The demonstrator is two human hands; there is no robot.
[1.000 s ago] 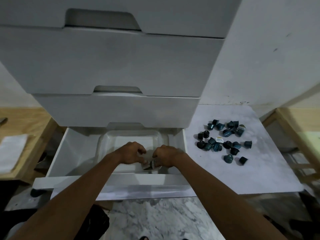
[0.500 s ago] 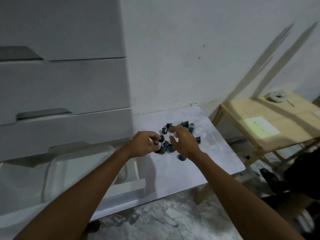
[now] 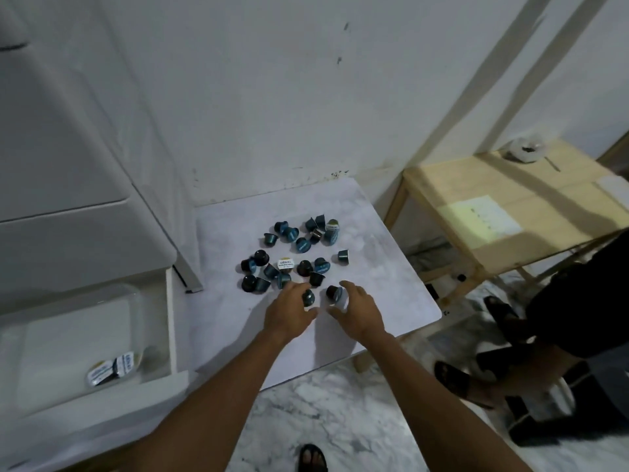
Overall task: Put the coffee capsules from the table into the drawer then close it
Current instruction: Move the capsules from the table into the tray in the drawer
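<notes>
Several dark blue and black coffee capsules (image 3: 292,253) lie scattered on the white marble tabletop (image 3: 384,267). My left hand (image 3: 289,313) rests at the pile's near edge, fingers spread around one dark capsule (image 3: 308,298) that still sits on the table. My right hand (image 3: 357,310) is beside it, fingers curved around another capsule (image 3: 333,292). The bottom drawer (image 3: 170,321) stands open at the lower left. A clear plastic tray (image 3: 68,335) lies inside it with a few capsules (image 3: 112,367) in its near right corner.
White upper drawers (image 3: 68,233) rise above the open one. A wooden side table (image 3: 510,212) stands to the right with a small round object on it. Another person's legs and sandals (image 3: 503,321) are at the right. My sandalled foot (image 3: 311,458) is on the marble floor.
Both hands left the drawer tray, where capsules now lie, and moved right to the pile on the table. They have settled around two capsules at its near edge.
</notes>
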